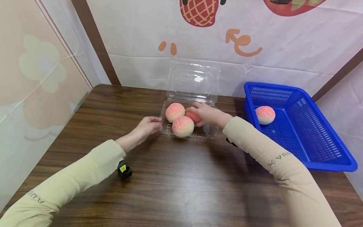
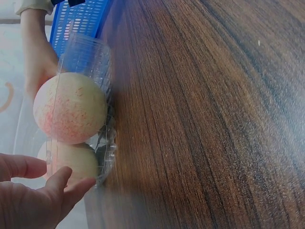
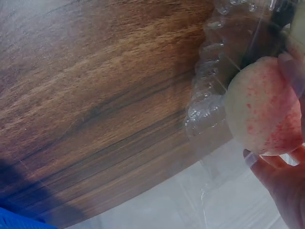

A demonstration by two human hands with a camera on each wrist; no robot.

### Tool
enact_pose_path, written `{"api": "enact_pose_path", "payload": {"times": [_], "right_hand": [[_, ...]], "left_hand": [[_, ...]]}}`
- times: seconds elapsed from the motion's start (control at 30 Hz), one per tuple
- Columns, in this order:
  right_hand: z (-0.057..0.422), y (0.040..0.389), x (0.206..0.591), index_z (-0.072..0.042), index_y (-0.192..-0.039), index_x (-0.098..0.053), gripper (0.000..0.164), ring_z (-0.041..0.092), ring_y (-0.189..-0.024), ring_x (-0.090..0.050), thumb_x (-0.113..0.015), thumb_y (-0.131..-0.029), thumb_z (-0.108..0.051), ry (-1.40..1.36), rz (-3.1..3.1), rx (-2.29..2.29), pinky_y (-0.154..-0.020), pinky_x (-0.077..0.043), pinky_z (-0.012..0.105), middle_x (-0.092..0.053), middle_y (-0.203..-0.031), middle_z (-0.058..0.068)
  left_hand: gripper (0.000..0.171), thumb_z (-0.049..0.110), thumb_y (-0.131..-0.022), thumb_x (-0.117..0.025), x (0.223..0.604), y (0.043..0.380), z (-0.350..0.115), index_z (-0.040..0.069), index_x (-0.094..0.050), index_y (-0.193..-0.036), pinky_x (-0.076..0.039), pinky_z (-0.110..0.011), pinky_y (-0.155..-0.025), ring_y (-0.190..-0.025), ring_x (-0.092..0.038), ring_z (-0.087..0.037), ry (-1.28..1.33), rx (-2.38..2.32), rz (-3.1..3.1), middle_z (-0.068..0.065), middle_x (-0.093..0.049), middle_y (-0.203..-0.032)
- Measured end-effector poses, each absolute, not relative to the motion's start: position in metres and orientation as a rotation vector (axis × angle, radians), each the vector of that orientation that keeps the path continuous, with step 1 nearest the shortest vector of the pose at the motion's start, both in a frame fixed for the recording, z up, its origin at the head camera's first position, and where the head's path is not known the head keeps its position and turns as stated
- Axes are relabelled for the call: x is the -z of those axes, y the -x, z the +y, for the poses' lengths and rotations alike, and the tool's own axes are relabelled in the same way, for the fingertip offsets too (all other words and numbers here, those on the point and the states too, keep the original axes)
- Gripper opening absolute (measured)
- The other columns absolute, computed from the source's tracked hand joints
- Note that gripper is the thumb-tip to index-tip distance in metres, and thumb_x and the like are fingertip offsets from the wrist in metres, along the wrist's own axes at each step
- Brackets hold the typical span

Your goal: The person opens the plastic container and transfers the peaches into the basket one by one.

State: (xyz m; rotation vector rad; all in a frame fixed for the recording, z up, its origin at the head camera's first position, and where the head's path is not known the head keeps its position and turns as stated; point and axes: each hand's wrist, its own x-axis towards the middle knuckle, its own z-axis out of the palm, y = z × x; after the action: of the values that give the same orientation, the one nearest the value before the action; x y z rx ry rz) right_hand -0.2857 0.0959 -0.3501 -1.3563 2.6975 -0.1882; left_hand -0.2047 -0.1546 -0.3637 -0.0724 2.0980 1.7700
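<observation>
A clear plastic clamshell box (image 1: 204, 136) lies on the table with its lid (image 1: 187, 82) raised against the backdrop. My left hand (image 1: 146, 127) pinches the box's left rim between thumb and fingers. Inside the box, a peach (image 1: 175, 112) sits at the back left and another peach (image 1: 183, 126) at the front. My right hand (image 1: 207, 113) grips a third, redder-looking peach (image 1: 193, 117) in the box, right of those two. From the right wrist, the fingers curl round this held peach (image 3: 262, 107), close above the box wall.
A blue plastic basket (image 1: 330, 168) stands at the right, with one peach (image 1: 265, 115) by its left wall. The brown wooden table (image 1: 175, 176) runs back to a printed cloth backdrop (image 1: 136, 37). My right forearm passes close to the basket's near left side.
</observation>
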Motion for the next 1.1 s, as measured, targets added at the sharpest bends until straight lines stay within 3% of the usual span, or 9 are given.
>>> {"api": "enact_pose_path", "payload": {"times": [0.2, 0.67, 1.1], "right_hand": [[0.0999, 0.2848, 0.3547, -0.009, -0.126, -0.051, 0.066, 0.034, -0.102, -0.047, -0.079, -0.067, -0.018, 1.351, 2.687, 0.193, -0.085, -0.045, 0.045, -0.047, -0.117, 0.019], [0.1011, 0.2859, 0.3591, -0.005, -0.122, -0.052, 0.06, 0.032, -0.099, -0.046, -0.077, -0.068, -0.018, 1.431, 2.669, 0.179, -0.087, -0.041, 0.045, -0.049, -0.11, 0.02], [0.1004, 0.2817, 0.3558, -0.013, -0.12, -0.054, 0.059, 0.033, -0.099, -0.046, -0.077, -0.066, -0.017, 1.397, 2.721, 0.036, -0.077, -0.048, 0.046, -0.047, -0.11, 0.016]], "left_hand": [[0.045, -0.002, -0.091, -0.039, 0.3625, 0.2057, -0.1548, -0.016, -0.03, -0.132, -0.035, -0.035, -0.103, -0.123, -0.038, -0.033, 0.077, -1.76, 2.098, -0.029, -0.038, -0.134], [0.045, -0.002, -0.09, -0.04, 0.3624, 0.2053, -0.1549, -0.016, -0.03, -0.132, -0.035, -0.034, -0.103, -0.121, -0.039, -0.031, 0.072, -1.765, 2.101, -0.029, -0.037, -0.134], [0.044, -0.002, -0.09, -0.039, 0.363, 0.2048, -0.1553, -0.016, -0.031, -0.132, -0.035, -0.035, -0.103, -0.121, -0.039, -0.032, 0.073, -1.76, 2.109, -0.03, -0.038, -0.132]]}}
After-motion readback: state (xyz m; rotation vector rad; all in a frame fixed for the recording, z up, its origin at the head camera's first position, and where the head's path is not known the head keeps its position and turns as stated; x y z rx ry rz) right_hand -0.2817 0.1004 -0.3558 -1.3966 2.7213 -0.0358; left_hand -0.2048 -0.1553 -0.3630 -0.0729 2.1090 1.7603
